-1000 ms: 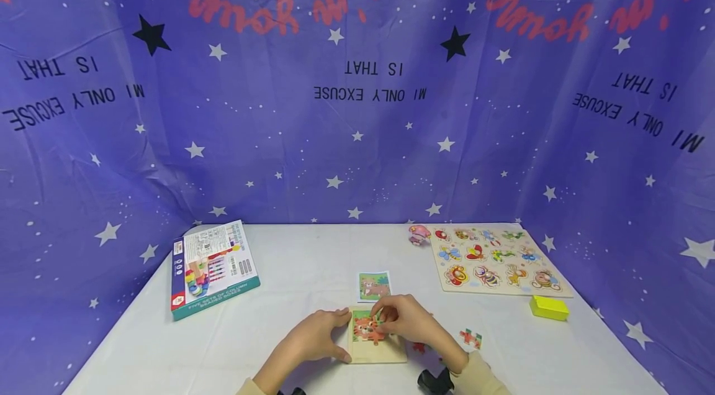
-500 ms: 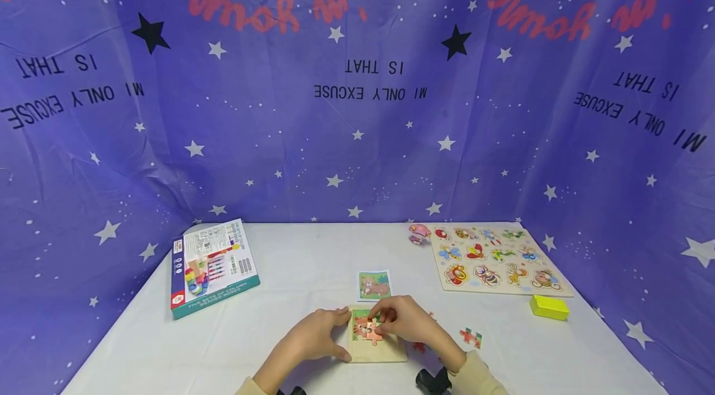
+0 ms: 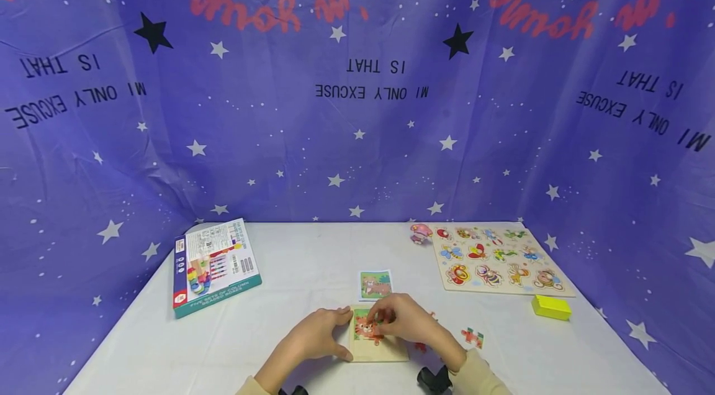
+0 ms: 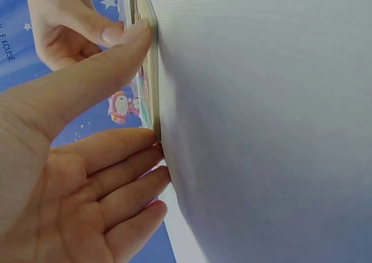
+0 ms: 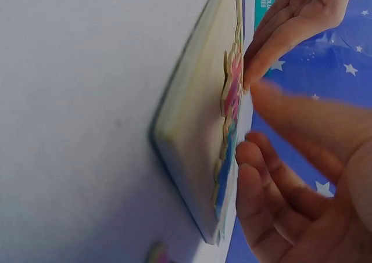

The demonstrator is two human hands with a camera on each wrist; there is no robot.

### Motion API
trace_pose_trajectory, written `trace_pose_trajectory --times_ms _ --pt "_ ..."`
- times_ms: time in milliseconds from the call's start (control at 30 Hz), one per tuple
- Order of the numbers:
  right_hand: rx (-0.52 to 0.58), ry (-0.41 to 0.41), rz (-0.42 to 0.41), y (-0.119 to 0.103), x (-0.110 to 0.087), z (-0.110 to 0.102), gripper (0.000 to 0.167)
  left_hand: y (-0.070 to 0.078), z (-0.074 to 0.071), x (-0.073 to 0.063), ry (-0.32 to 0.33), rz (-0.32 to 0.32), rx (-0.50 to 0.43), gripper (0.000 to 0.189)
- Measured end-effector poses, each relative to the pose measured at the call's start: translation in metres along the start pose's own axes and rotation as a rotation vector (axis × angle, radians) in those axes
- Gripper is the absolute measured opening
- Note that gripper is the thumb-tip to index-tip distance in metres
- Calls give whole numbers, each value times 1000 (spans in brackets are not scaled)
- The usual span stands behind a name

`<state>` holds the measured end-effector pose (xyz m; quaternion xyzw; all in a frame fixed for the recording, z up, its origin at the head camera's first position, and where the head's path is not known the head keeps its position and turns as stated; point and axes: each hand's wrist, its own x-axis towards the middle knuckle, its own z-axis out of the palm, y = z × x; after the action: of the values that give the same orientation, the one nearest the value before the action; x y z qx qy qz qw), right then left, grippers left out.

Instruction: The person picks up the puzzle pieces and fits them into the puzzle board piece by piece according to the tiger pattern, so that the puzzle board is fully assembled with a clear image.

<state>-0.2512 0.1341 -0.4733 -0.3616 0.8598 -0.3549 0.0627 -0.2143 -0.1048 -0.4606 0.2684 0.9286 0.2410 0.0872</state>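
A shallow wooden puzzle board point(image 3: 375, 354) lies in front of me, its upper left part covered by jigsaw pieces of an orange animal on green. My left hand point(image 3: 315, 336) rests against its left side, thumb near the lower corner and nearly straight fingers near the upper one. Over the assembled part, my right hand point(image 3: 403, 319) pinches a puzzle piece point(image 3: 378, 339) with thumb and fingertips; the fingers partly hide it. In the right wrist view, layered pieces point(image 5: 230, 94) stand a little above the bare wood. A picture card point(image 3: 375, 286) of the animal lies just beyond the board.
Loose puzzle pieces point(image 3: 473, 338) lie right of the board, some under the right forearm. Farther right are a yellow block point(image 3: 551, 307), an insect peg board point(image 3: 503, 258) and a pink figurine point(image 3: 421, 233). A boxed toy set point(image 3: 218, 267) sits at the left.
My right hand has shifted slightly, and the piece under its fingers has changed its tilt, catching light half a second ago and looking darker now. The left hand stays in place.
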Motion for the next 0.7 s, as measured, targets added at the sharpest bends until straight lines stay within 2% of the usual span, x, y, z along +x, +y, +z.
trace_pose_trajectory --times_ms 167,700 --pt "-51 -53 -53 -3 -1 -2 25 0 0 0 5 3 11 82" --pt "-97 -58 -15 -4 -2 -1 27 1 0 0 7 2 7 81"
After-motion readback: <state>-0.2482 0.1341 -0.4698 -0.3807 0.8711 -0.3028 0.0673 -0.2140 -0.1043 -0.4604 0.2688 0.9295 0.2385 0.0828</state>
